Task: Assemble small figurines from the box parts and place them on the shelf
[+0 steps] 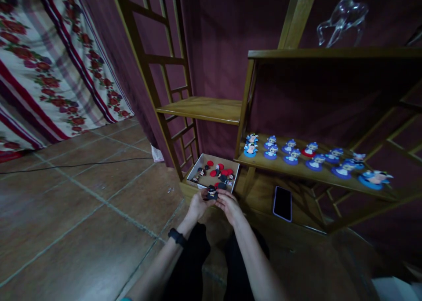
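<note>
While a flowered cloth (49,63) hangs at the far left and a black cable (75,164) runs across the tiled floor (82,213), the work is held low in the middle of the view. The left hand (197,204), a dark watch (177,237) on its wrist, is curled around the left side of a small dark figurine (211,192); the right hand (230,206) is closed on the other side, so the figurine is pinched between both sets of fingertips, just in front of an open box (227,163). More dark figurines and red discs (220,167) are seen lying in that box. Whether a disc is already pressed under the figurine cannot be told.

For the step to be done well, the figurine is best kept steady by one hand while small adjustments are made by the other, and a light grip is advised.

Further right, a phone (282,203) lies on the lowest shelf, and blue figurines (292,153) are lined up along the shelf above (306,172).
</note>
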{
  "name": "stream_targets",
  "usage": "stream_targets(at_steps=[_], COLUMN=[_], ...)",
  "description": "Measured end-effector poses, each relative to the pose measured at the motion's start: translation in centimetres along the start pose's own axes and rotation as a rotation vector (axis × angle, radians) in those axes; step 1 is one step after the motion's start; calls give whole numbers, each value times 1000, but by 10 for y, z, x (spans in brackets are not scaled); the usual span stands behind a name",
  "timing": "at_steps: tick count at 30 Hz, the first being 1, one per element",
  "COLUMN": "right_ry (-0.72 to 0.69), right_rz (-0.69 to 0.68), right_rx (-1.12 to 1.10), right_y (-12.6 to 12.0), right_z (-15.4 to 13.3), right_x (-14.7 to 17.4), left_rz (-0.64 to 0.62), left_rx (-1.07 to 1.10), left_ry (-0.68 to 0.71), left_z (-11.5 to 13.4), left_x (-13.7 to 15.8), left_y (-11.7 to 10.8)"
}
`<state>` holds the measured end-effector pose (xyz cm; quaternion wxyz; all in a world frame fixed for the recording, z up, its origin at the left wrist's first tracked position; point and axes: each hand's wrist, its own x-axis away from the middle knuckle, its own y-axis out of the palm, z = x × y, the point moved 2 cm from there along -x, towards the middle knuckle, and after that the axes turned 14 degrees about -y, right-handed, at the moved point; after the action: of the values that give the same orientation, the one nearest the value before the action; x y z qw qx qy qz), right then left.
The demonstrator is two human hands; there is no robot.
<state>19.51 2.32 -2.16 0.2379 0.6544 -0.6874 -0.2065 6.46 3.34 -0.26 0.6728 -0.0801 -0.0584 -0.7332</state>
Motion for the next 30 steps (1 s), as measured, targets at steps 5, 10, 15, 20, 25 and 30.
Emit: stream_targets(at_steps=[5,10,15,20,25,30], right_ry=[-20,-3,2,0,9,-3], right_rz=[11,19,23,28,26,8], right_rx=[72,86,92,91,89,19], right_y=[0,0,1,2,0,1], right_z=[8,13,14,13,11,7], right_x=[-2,-2,1,6,5,4], left_rz=[-85,-98,-144,-114,-61,39], left_rx=[24,90,113,169,200,254], left_ry=[-57,-103,-113,-84,-145,-156], left_z=[-6,-5,-7,-10,-9,-5], left_x=[1,7,10,10,13,16], left_y=[2,1,0,0,-3,-6])
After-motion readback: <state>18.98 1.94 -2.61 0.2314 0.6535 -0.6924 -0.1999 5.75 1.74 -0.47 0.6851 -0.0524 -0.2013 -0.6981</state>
